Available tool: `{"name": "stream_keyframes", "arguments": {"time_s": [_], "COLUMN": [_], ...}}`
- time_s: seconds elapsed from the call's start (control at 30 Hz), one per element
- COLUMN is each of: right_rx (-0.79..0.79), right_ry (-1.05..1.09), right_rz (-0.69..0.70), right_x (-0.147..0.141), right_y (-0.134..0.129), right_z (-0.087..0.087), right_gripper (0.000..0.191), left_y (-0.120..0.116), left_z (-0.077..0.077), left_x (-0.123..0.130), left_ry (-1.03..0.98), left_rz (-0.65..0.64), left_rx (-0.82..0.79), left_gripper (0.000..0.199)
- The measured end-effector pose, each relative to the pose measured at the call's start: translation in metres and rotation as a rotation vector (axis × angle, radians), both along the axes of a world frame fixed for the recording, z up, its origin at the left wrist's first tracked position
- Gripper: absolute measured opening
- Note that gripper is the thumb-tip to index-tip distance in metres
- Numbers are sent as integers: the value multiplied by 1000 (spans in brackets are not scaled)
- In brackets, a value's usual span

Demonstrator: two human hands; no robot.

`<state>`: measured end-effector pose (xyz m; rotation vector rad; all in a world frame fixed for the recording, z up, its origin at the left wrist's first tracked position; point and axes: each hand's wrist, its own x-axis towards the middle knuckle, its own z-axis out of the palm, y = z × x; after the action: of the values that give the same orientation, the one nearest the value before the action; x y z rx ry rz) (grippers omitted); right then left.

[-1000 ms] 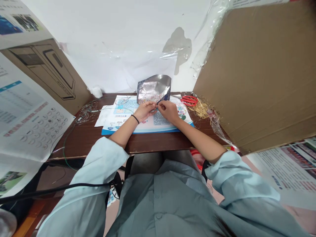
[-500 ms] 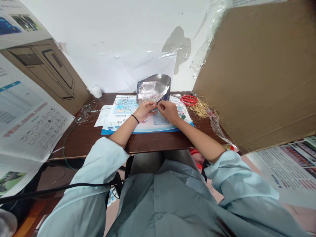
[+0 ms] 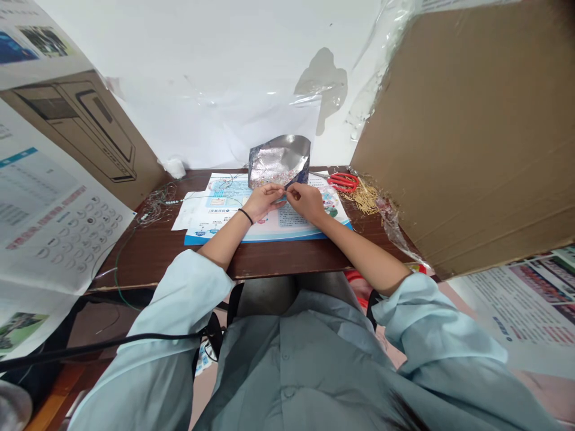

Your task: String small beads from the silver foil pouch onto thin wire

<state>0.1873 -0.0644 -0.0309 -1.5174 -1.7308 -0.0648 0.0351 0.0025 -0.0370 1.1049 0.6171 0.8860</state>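
Observation:
My left hand [image 3: 264,202] and my right hand [image 3: 306,202] meet fingertip to fingertip over the printed sheet [image 3: 269,233]. Both are pinched on something too small to make out. A thin thread with a few pale beads [image 3: 172,202] runs from the left toward my left hand. Just behind my fingers stands an open silver-lined bag [image 3: 279,161] with many small coloured beads inside.
Red-handled scissors [image 3: 343,182] lie right of the bag, beside a pile of thin golden sticks [image 3: 365,199] and crumpled clear plastic [image 3: 393,221]. Tangled thread [image 3: 155,206] is at the left. Cardboard panels [image 3: 476,137] flank the brown table [image 3: 287,260].

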Motion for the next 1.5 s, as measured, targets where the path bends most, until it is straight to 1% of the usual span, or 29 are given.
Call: {"name": "stream_keyframes", "arguments": {"time_s": [0.13, 0.5, 0.67, 0.87, 0.97, 1.1, 1.23, 1.33, 1.4, 1.5], "right_rx": [4, -12, -25, -32, -34, -31, -21, -16, -7, 5], "right_ry": [7, 9, 21, 52, 55, 50, 45, 39, 44, 64], "right_rz": [-1, 9, 34, 102, 111, 109, 89, 73, 72, 67], "right_x": [0, 0, 0, 0, 0, 0, 0, 0, 1, 3], "right_y": [0, 1, 1, 1, 1, 1, 1, 1, 1, 2], "right_z": [0, 1, 2, 1, 1, 1, 0, 0, 0, 2], "right_gripper": [12, 14, 14, 16, 15, 13, 13, 14, 14, 13], "left_y": [0, 0, -1, -5, -7, -5, -4, -9, -12, -13], "left_z": [0, 0, 1, 6, 7, 5, 2, 3, 7, 17], "left_x": [0, 2, 2, 1, 2, 2, 4, 7, 7, 5], "left_ry": [-5, 33, 32, 43, 64, 73, 93, 110, 112, 80], "left_rz": [-3, 13, 14, -3, -2, 3, 33, 92, 138, 196], "left_rx": [2, 23, 15, 0, -10, 12, 25, 38, 46, 26], "left_gripper": [27, 24, 25, 24, 23, 25, 26, 25, 23, 20]}}
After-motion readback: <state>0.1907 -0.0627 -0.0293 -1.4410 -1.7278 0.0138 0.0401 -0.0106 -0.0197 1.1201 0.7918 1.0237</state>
